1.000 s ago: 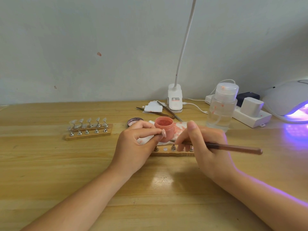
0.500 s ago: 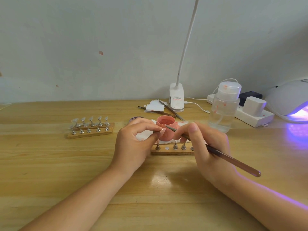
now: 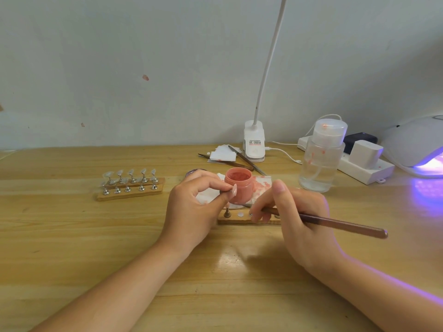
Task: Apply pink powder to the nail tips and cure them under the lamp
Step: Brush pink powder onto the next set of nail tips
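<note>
Wooden bench (image 3: 72,236), far edge against a pale wall; bare wood to the left and in front of the arms. Left hand (image 3: 194,212): fingers pinch a nail tip (image 3: 234,190) just beside the open pink powder jar (image 3: 239,188). Right hand (image 3: 299,216): fingers grip a brush (image 3: 335,225) over a wooden holder strip (image 3: 239,218). Second holder with nail tips (image 3: 130,184) at left, apart. Clear pump bottle (image 3: 320,156), power strip (image 3: 364,168) and lit curing lamp (image 3: 417,147) crowd the right; clip lamp (image 3: 254,144) behind the jar.
</note>
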`<state>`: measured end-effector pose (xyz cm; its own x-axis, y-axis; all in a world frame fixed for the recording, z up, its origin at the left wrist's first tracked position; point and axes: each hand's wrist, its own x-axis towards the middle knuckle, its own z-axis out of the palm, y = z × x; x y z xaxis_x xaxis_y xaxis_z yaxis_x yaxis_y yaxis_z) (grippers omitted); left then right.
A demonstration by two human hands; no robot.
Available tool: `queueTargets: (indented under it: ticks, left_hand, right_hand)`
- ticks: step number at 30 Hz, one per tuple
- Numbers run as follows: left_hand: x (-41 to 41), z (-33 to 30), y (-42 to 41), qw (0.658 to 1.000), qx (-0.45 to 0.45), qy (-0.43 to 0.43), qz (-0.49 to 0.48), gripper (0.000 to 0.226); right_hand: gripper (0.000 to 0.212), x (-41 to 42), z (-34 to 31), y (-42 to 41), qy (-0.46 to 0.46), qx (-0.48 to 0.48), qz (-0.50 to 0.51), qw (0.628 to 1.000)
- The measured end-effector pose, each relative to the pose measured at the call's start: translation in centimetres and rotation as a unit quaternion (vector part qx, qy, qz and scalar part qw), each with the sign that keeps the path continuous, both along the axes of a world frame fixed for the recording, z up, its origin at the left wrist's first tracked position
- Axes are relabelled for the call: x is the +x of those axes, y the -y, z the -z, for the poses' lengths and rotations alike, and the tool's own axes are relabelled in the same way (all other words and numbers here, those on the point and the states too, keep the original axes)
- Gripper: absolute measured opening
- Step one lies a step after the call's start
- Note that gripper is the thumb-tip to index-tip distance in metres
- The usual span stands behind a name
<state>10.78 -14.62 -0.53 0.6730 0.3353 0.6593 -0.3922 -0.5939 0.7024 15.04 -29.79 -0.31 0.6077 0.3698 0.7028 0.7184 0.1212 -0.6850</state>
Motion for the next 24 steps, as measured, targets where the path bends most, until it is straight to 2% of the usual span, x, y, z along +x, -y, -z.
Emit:
queueTargets:
  ticks: [3, 9, 12, 15, 18, 21, 23, 24]
  left_hand:
    - [-0.06, 0.03, -0.07, 1.0, 0.002, -0.002, 0.004, 0.02]
    - [0.05, -0.02, -0.01, 1.0, 0.004, -0.002, 0.001, 0.027]
    - [0.03, -0.1, -0.02, 1.0, 0.005, -0.002, 0.004, 0.026]
    - [0.02, -0.05, -0.05, 1.0, 0.001, -0.007, 0.003, 0.026]
    - [0.0, -0.04, -0.05, 1.0, -0.013, -0.015, 0.005, 0.023]
    - [-0.05, -0.17, -0.02, 1.0, -0.013, -0.016, 0.022, 0.011]
    - [-0.14, -0.29, 0.06, 0.999, -0.007, -0.014, 0.032, 0.012]
    - [-0.19, -0.33, 0.08, 0.999, -0.003, -0.012, 0.036, 0.015]
  right_hand:
    - [0.043, 0.06, -0.21, -0.15, 0.031, -0.011, 0.029, 0.999]
    - [0.049, 0.0, -0.01, 0.08, 0.012, -0.005, 0.01, 1.0]
    - [0.042, -0.01, -0.32, -0.02, 0.042, -0.02, 0.04, 0.998]
    - [0.042, -0.07, -0.17, -0.09, 0.02, -0.037, 0.024, 0.999]
    - [0.047, -0.24, -0.25, 0.22, 0.008, -0.01, 0.004, 1.0]
    - [0.024, -0.14, -0.72, 0.19, 0.044, -0.006, 0.048, 0.998]
    - [0.009, 0.15, -0.81, 0.09, 0.032, 0.007, 0.071, 0.997]
    - [0.009, 0.28, -0.74, 0.0, 0.025, 0.009, 0.078, 0.997]
